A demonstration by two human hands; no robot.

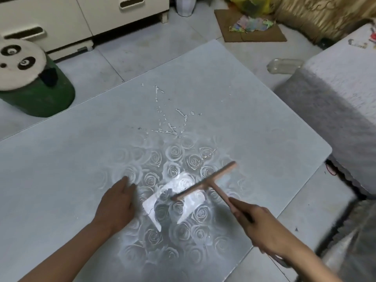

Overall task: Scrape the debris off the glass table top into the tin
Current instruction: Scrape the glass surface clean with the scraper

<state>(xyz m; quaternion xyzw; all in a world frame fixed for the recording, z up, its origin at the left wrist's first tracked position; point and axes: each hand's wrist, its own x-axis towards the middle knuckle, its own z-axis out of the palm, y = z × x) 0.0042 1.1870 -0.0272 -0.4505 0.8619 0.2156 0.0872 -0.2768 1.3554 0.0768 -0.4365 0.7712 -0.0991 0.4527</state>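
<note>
White debris lies in streaks and crumbs on the far middle of the glass table top, which has a rose pattern near me. My right hand grips the handle of a pink T-shaped scraper, whose crossbar sits over the rose pattern, well short of the debris. My left hand rests flat on the glass to the left of the scraper, fingers straight. No tin shows in view.
A green stool with a panda cushion stands on the floor at the far left. A covered seat is at the right, with a plastic bottle on the floor behind it. Cream drawers line the back.
</note>
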